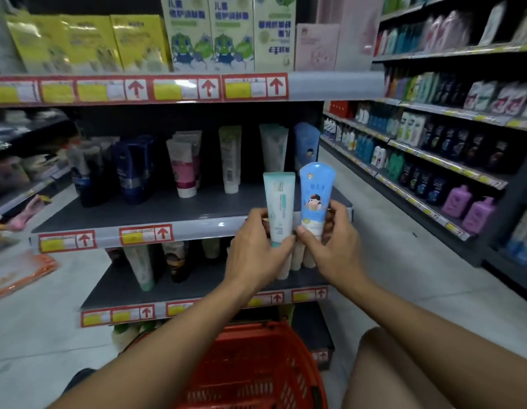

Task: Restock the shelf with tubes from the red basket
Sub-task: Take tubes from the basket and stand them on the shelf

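The left hand (258, 249) grips a pale teal tube (279, 208) upright, cap end down, with the fingers curled behind it and the thumb pressed across its lower front; most of the tube stands above the fingertips. Just to its right, nearly touching, the right hand (330, 246) pinches a blue tube (315, 199) printed with a cartoon child, thumb on the lower front and fingers wrapped round the far edge, the rounded crimp end rising well above the fingers. Both tubes are held in front of the right end of the middle shelf (168, 208), whose front rail carries red-framed price tags (145, 233) with upward arrows and yellow patches; the print on them is too blurred to read. Beyond the fingers on that shelf stand dark blue, pink-and-white, white, and blue tubes in rows. Below the wrists, the red basket (256, 367) sits between the forearms; its mesh wall shows, but I cannot tell what lies inside. On the top shelf, tall boxes (210, 33) bear Chinese characters and green cartoon figures.
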`<state>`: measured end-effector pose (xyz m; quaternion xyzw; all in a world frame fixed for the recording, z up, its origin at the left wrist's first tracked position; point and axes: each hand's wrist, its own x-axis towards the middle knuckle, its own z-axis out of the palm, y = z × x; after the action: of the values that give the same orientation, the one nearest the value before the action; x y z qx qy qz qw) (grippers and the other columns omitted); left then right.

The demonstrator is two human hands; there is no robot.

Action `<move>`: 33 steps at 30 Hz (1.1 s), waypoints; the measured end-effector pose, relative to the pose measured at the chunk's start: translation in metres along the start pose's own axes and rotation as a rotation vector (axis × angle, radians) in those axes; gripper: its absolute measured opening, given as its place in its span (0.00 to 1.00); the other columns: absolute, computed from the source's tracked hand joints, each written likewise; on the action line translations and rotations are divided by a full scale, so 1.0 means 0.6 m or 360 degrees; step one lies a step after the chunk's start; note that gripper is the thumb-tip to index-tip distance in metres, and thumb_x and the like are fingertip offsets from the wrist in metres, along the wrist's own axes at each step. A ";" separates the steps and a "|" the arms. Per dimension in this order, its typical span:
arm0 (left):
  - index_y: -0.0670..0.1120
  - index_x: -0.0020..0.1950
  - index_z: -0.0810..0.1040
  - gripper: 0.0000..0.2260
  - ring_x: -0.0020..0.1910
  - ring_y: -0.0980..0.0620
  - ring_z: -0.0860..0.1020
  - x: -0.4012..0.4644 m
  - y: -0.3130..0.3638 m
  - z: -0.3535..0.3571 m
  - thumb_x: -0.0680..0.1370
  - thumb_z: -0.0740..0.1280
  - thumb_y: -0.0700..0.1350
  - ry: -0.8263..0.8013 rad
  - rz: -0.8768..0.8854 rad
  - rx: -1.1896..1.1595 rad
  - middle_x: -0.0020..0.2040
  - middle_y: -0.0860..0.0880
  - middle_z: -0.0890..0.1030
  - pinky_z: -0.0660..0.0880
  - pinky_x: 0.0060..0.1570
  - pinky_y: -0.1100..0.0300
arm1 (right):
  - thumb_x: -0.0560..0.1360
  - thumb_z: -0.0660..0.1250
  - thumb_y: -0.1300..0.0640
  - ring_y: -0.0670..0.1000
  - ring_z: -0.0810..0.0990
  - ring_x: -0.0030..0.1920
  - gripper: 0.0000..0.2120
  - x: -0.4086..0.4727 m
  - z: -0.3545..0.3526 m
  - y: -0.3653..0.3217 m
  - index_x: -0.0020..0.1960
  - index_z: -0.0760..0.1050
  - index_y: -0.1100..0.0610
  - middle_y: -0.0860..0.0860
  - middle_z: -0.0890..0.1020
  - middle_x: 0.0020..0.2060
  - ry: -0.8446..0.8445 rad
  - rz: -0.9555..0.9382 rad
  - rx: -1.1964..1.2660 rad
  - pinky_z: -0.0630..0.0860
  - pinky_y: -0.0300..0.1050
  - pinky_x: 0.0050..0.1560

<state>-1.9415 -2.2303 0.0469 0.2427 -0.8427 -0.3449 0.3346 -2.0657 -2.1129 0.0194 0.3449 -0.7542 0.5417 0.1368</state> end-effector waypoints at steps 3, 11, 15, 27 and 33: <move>0.54 0.65 0.70 0.25 0.52 0.56 0.81 0.037 0.020 0.005 0.73 0.74 0.59 0.0031 0.0063 0.0061 0.55 0.56 0.81 0.82 0.48 0.51 | 0.71 0.72 0.35 0.49 0.82 0.54 0.33 0.047 -0.010 0.013 0.70 0.65 0.45 0.45 0.81 0.56 0.0037 0.0013 -0.0071 0.81 0.57 0.50; 0.51 0.66 0.73 0.24 0.52 0.51 0.83 0.153 0.034 0.031 0.73 0.74 0.56 0.0143 0.0078 0.0170 0.55 0.54 0.84 0.82 0.50 0.49 | 0.72 0.73 0.41 0.53 0.81 0.52 0.29 0.159 -0.004 0.046 0.66 0.64 0.48 0.48 0.81 0.55 0.0063 0.0069 -0.0267 0.79 0.54 0.49; 0.49 0.66 0.73 0.24 0.53 0.48 0.82 0.210 0.025 0.053 0.73 0.75 0.55 0.0128 0.0033 0.0189 0.55 0.51 0.84 0.78 0.46 0.55 | 0.71 0.75 0.43 0.56 0.82 0.52 0.29 0.211 0.020 0.064 0.64 0.64 0.50 0.50 0.82 0.55 0.0025 0.0148 -0.0345 0.77 0.52 0.47; 0.49 0.64 0.71 0.28 0.55 0.43 0.82 0.301 -0.020 0.110 0.69 0.78 0.54 0.0056 -0.0132 0.0291 0.59 0.47 0.83 0.81 0.50 0.49 | 0.64 0.79 0.40 0.57 0.82 0.49 0.28 0.309 0.066 0.110 0.57 0.75 0.53 0.53 0.83 0.51 -0.0364 0.0417 -0.0666 0.81 0.50 0.47; 0.50 0.61 0.77 0.23 0.54 0.50 0.82 0.312 -0.042 0.119 0.69 0.77 0.56 -0.0011 -0.0231 0.0118 0.57 0.50 0.84 0.78 0.48 0.58 | 0.63 0.75 0.34 0.54 0.81 0.48 0.31 0.310 0.080 0.126 0.57 0.77 0.52 0.53 0.82 0.51 -0.0372 0.0367 -0.0683 0.78 0.47 0.44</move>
<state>-2.1121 -2.3366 0.0640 0.3143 -0.8362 -0.3376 0.2967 -2.2428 -2.2128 0.0545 0.2801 -0.8968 0.3379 0.0561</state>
